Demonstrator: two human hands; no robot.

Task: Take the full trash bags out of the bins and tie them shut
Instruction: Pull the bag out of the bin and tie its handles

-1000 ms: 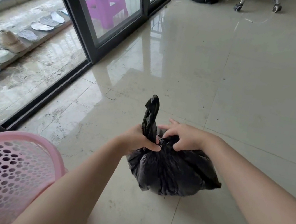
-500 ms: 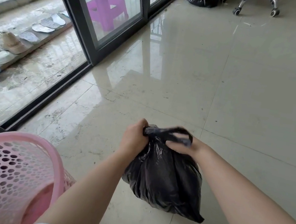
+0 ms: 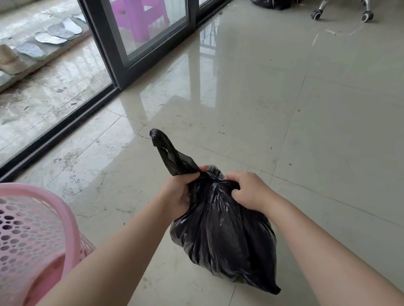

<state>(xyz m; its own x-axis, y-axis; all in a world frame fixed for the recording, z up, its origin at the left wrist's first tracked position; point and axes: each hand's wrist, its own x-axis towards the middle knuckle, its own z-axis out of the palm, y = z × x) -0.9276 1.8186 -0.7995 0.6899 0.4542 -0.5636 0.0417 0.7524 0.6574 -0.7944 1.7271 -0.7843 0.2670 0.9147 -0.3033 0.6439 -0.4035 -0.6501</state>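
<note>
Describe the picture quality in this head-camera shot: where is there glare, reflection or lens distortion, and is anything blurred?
Head view: daylight through the sliding glass door throws bright glare and door-frame reflections on the glossy floor tiles; the wide-angle lens bows the door frame and stretches both forearms; the black trash bag shows sharp highlights on its creases; left hand and right hand look sharp, without obvious motion blur.

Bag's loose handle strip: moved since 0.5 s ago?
Yes. The handle strip was looped flat between the hands; now the left hand holds it sticking up-left, toward the sliding door frame.

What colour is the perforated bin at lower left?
Pink, the bin has round holes in its wall; seen in the head view.
</note>
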